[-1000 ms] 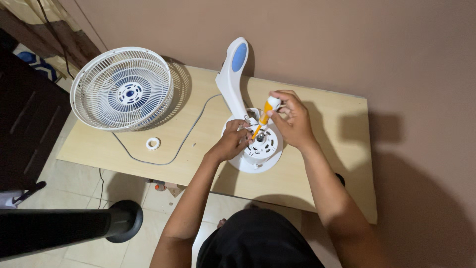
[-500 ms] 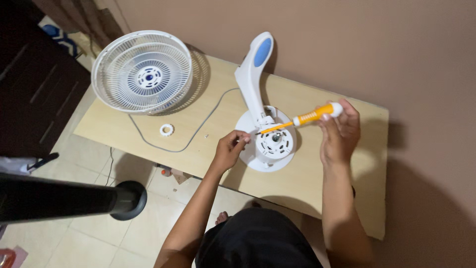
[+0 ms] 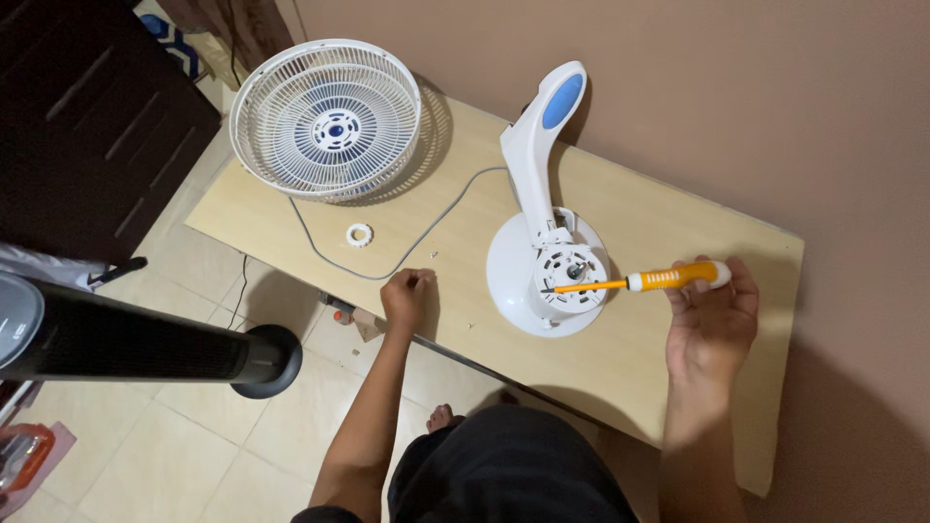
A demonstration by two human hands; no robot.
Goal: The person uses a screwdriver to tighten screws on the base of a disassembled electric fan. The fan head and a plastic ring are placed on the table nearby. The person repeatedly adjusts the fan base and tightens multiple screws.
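I see a light wooden table pushed against a plain brown-pink wall, which stands behind the grip. Under the table, on the near-left side of the grip, the floor has pale beige tiles. Far to the left stands a dark wooden cabinet. A black tower-shaped appliance leans across the floor. The light is soft and warm.

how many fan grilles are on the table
1: a white fan grille lies flat at the table's far left corner, apart from the fan stand. A second may be out of view.
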